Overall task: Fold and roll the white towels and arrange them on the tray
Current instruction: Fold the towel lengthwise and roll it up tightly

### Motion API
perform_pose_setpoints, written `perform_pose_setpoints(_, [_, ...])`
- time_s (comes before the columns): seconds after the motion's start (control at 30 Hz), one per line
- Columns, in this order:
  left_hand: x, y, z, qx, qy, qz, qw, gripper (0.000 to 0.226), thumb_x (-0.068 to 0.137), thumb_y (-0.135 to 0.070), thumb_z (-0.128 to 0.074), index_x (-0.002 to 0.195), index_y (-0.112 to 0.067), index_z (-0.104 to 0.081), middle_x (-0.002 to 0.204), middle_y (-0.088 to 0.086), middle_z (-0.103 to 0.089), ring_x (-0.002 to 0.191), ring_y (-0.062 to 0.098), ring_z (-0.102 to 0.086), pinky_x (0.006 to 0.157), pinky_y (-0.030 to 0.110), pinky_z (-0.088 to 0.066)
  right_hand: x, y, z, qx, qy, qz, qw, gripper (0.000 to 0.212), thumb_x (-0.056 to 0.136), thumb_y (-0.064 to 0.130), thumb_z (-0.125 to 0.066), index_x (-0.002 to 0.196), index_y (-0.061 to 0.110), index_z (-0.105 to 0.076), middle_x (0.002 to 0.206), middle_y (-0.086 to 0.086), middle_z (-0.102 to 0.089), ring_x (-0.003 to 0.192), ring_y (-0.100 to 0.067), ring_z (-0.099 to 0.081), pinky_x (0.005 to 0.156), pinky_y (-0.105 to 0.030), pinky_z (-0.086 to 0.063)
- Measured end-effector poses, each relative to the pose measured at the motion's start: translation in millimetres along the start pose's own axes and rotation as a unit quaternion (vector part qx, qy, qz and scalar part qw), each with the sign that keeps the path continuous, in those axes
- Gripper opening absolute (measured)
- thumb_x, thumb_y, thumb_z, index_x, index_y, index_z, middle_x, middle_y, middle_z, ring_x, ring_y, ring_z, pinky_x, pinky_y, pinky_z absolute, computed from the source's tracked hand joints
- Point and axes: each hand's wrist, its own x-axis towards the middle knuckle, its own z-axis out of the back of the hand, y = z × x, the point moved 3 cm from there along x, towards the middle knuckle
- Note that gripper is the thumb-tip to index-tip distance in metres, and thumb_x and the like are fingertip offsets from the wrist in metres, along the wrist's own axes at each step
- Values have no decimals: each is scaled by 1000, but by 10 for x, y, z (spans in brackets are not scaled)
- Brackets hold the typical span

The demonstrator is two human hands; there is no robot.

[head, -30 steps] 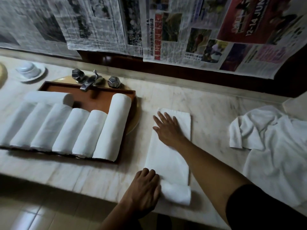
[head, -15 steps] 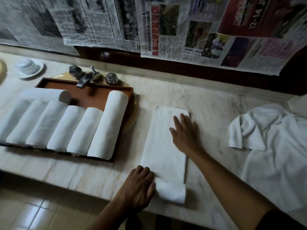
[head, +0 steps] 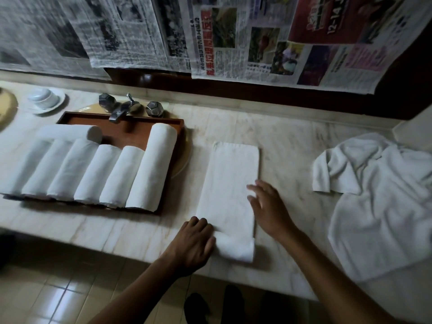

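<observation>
Fingers of your left hand curl over the rolled near end of the long folded white cloth towel, which lies flat on the pale marble counter; your right hand is spread open at the strip's right edge, just beyond that grip; left of the grip sits the brown wooden tray carrying rolled white towels; well to its right lies a crumpled white towel heap.
</observation>
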Motion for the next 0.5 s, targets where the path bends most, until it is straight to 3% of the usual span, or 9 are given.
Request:
perform_pose_setpoints(0.07, [-10,4,-1,0,11,8,1000,32,107,-42,-32,91,-21,-51,92,-4,-46,82,20,-38,79,40,-41,-498,178,6,21,3,20,1000,45,98,44,-46,124,19,-72,138,-7,-62,129,-20,-53,113,-21,-32])
perform_pose_setpoints(0.17, [-29,-5,21,0,23,9,1000,39,106,-48,-26,97,-24,-54,94,-4,-48,83,18,-39,80,39,-42,-1048,338,-111,2,54,45,998,44,99,46,-47,133,26,-67,143,3,-57,132,-14,-49,113,-27,-39])
perform_pose_setpoints(0.27, [-28,24,44,12,43,18,999,43,104,-53,-18,99,-27,-53,94,-5,-48,85,16,-39,83,37,-39,-1310,328,-298,-98,81,98,987,58,92,45,-55,145,24,-55,143,-2,-58,128,-20,-52,106,-38,-50])
perform_pose_setpoints(0.43, [-90,59,31,-4,83,41,996,51,99,-59,-10,105,-30,-51,100,-9,-49,93,15,-43,88,40,-37,-1437,297,-404,-163,82,98,978,71,87,39,-73,150,22,-47,139,-2,-56,121,-23,-57,98,-37,-54])
perform_pose_setpoints(0.5, [-159,62,29,-8,80,41,996,50,99,-57,-9,102,-30,-52,99,-10,-49,93,16,-44,86,41,-38,-1500,355,-414,-176,89,89,976,69,88,42,-70,150,25,-45,139,1,-55,121,-21,-56,97,-37,-54])
